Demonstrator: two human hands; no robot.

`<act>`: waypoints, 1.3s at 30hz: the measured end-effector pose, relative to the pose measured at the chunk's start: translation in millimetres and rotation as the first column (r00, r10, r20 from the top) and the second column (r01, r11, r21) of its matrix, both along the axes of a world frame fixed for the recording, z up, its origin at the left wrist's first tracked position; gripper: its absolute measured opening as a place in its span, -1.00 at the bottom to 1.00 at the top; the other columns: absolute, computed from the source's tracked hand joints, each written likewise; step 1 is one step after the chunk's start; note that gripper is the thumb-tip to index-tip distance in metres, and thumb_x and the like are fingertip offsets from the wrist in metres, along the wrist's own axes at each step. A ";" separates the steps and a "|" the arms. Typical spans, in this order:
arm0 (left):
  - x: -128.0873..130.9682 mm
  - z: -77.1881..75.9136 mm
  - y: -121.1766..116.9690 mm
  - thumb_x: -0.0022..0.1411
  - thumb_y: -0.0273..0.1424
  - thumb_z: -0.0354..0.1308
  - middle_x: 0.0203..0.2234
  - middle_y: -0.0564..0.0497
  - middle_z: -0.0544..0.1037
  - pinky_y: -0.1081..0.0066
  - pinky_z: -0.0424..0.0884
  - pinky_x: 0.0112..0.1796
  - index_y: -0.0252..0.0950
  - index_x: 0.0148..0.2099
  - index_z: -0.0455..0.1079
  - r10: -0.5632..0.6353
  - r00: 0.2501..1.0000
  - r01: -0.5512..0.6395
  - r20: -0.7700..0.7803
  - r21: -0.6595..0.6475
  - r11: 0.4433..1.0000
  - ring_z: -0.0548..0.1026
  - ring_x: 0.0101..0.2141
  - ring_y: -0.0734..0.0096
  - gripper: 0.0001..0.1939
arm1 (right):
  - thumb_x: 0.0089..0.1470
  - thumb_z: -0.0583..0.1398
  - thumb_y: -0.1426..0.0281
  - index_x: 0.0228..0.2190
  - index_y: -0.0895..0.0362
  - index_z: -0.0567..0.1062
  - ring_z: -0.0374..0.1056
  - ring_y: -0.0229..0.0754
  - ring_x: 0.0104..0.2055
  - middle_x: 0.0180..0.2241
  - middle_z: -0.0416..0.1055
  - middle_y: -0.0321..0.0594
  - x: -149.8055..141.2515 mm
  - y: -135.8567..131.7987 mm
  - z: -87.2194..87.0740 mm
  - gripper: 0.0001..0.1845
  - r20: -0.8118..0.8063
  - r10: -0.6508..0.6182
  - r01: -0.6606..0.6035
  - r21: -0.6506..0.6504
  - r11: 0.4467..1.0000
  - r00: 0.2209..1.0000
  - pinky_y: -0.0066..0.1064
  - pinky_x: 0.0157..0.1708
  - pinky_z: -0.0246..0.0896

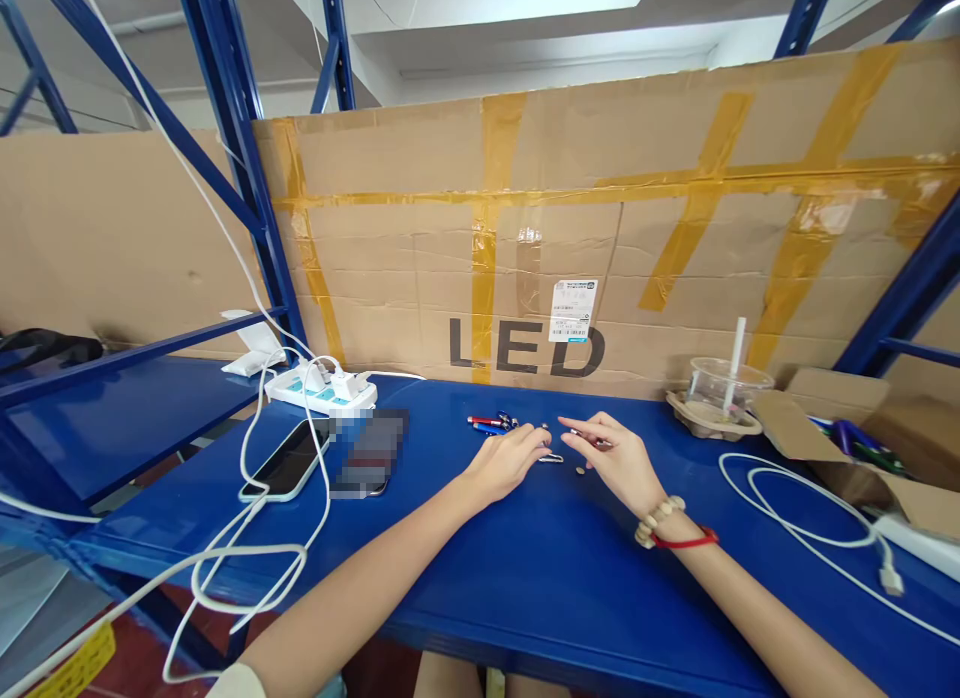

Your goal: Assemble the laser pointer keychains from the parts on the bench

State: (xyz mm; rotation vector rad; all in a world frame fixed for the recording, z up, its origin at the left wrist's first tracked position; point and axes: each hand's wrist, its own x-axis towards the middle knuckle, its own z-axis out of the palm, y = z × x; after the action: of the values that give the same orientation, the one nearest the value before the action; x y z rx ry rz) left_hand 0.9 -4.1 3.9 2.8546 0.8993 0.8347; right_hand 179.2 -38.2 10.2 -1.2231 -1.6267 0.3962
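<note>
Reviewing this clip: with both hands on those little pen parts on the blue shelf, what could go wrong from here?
1. The small round piece lies loose on the blue shelf between the left hand and right hand; a nudge might send it rolling.
2. The thin part pinched in the right hand's fingers could slip.
3. The plastic cup with its straw stands close; a wide reach may tip it.
</note>
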 end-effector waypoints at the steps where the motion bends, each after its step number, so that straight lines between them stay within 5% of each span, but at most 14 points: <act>1: -0.4 0.1 0.3 0.31 -0.30 -0.31 -0.29 0.05 0.39 0.52 0.29 -0.30 -0.23 -0.14 0.18 0.002 1.000 -0.002 -0.006 0.002 1.000 0.39 -0.27 0.49 -0.73 | -0.11 0.17 0.09 -0.27 0.13 0.53 0.14 -0.36 -0.60 -0.52 0.16 -0.26 0.0 0.3 -0.5 -0.56 0.026 -0.004 0.004 0.011 1.000 1.000 -0.50 -0.68 0.22; 9: -3.3 5.0 -5.0 0.31 -0.29 -0.30 -0.23 0.06 0.41 0.50 0.29 -0.37 -0.24 -0.15 0.14 0.049 0.999 -0.048 0.004 -0.082 0.995 0.42 -0.30 0.47 -0.75 | -0.08 0.16 0.12 -0.27 0.13 0.49 0.21 -0.32 -0.54 -0.50 0.25 -0.24 -0.6 0.5 -1.4 -0.60 0.098 -0.024 0.017 0.078 0.997 0.995 -0.49 -0.60 0.19; 20: -0.1 1.8 -4.8 0.30 -0.29 -0.28 -0.30 0.01 0.41 0.50 0.29 -0.35 -0.27 -0.15 0.21 0.037 0.994 -0.034 -0.105 0.025 0.999 0.41 -0.28 0.43 -0.72 | -0.12 0.19 0.16 -0.28 0.16 0.45 0.29 -0.28 -0.51 -0.44 0.41 -0.20 -7.0 -1.0 -2.9 -0.62 0.058 0.037 -0.034 -0.052 0.998 0.998 -0.47 -0.57 0.22; 26: 1.7 -3.2 3.3 0.31 -0.30 -0.29 -0.26 0.00 0.41 0.47 0.32 -0.28 -0.25 -0.13 0.18 0.011 0.997 -0.014 -0.070 -0.043 0.999 0.40 -0.24 0.42 -0.73 | -0.15 0.20 0.16 -0.39 0.19 0.50 0.27 -0.28 -0.57 -0.53 0.42 -0.20 -5.4 1.6 -2.3 -0.64 0.017 -0.036 0.037 -0.043 0.998 0.999 -0.47 -0.60 0.17; 39: 1.4 -1.0 3.2 0.30 -0.37 -0.27 -0.24 -0.03 0.42 0.42 0.32 -0.22 -0.30 -0.16 0.17 -0.029 0.999 0.029 -0.016 -0.005 1.000 0.38 -0.22 0.40 -0.77 | -0.09 0.18 0.17 -0.39 0.15 0.54 0.23 -0.31 -0.56 -0.45 0.44 -0.19 -8.5 4.3 -10.4 -0.68 0.083 0.035 -0.036 0.016 0.999 0.996 -0.46 -0.56 0.17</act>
State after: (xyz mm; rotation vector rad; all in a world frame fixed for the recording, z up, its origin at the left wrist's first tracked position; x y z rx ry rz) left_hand 2.3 -0.9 2.9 2.8669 0.8585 0.8062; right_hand 170.7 -33.9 -0.3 -1.2130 -1.7209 0.3575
